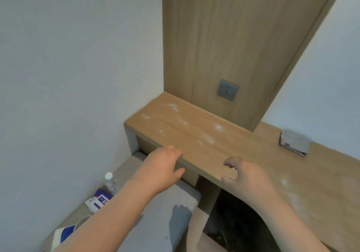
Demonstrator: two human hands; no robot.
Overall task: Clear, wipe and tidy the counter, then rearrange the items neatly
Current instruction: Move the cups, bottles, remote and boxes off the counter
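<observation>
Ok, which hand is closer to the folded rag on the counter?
Right. The right hand is at the counter's front edge, left of the folded rag and nearer the person; the left hand is farther left along that edge.

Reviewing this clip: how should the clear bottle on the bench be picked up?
Wrap the fingers round the clear bottle just below its white cap, coming from above and the right. It seems to stand upright close to the wall, with the wipes pack at its base, so only the upper part is free.
</observation>
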